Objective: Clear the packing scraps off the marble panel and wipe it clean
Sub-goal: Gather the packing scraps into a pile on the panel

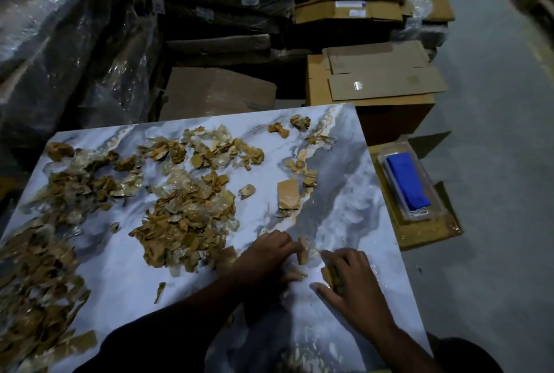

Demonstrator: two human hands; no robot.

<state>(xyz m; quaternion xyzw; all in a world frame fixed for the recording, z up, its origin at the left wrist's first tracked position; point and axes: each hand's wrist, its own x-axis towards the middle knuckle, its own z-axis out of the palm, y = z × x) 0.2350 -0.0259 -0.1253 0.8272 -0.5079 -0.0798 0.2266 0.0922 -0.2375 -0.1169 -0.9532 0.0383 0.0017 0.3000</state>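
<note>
Picking scraps off the marble panel

The left hand (266, 255) pinches a brown scrap (302, 254); the right hand (349, 278) seems, through blur, to grip another. Heaps of scraps (183, 222) cover the panel (344, 192); wiping waits until gathering finishes.

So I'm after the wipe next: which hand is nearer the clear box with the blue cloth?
Right hand; the box lies beyond it, off the panel. Left hand sits further left.
</note>
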